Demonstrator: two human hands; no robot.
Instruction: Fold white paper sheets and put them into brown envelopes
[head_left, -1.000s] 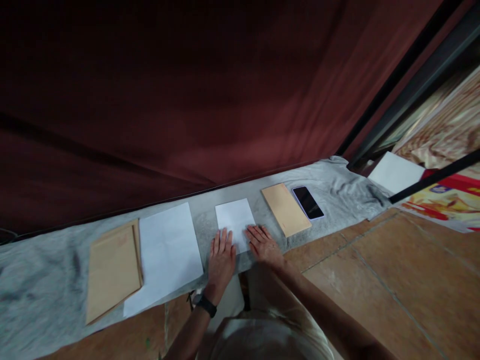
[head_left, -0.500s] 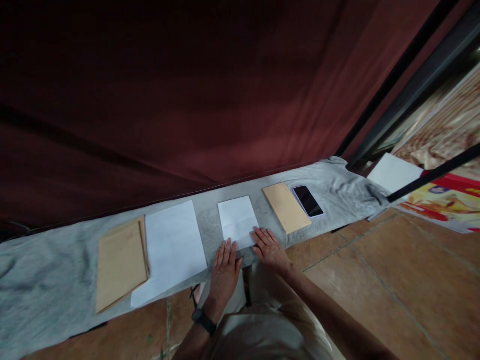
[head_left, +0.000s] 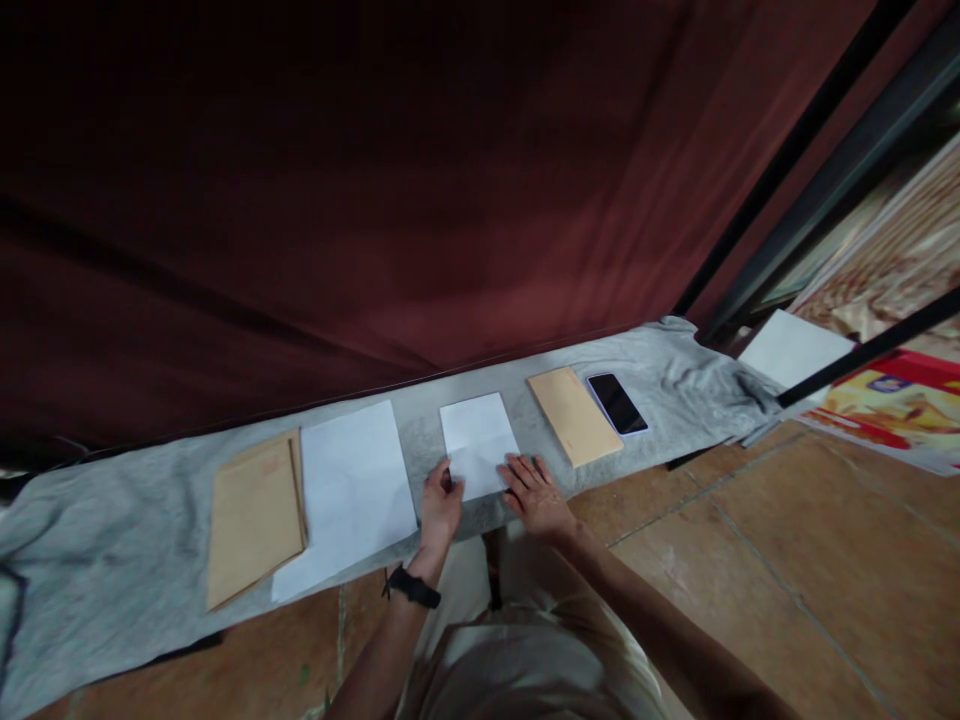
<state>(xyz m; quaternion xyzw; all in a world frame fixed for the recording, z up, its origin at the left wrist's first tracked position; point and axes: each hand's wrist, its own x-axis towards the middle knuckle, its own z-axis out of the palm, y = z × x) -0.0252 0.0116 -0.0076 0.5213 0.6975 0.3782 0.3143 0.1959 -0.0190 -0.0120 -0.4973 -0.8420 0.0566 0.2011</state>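
A small white sheet of paper [head_left: 480, 430], seemingly folded, lies in front of me on the grey cloth. At its lower left edge my left hand [head_left: 441, 502] has its fingers curled, thumb and fingertips pinching the paper's edge. My right hand [head_left: 538, 497] rests flat on the lower right corner, fingers spread. Just right of the paper is a brown envelope [head_left: 574, 416], with a phone [head_left: 616, 403] beside it, screen dark. To the left lie larger white sheets [head_left: 356, 490], partly under a stack of brown envelopes [head_left: 256, 520].
The grey cloth [head_left: 135, 530] covers a long narrow bench against a dark red curtain [head_left: 450, 250]. Black poles [head_left: 795, 150] stand at the right. Beyond them are a white box [head_left: 795, 348] and a colourful printed box [head_left: 907, 405] on the tiled floor.
My left hand has gone from lying flat on the paper's near edge to its left edge, with the fingers now curled. My right hand has stayed in place.
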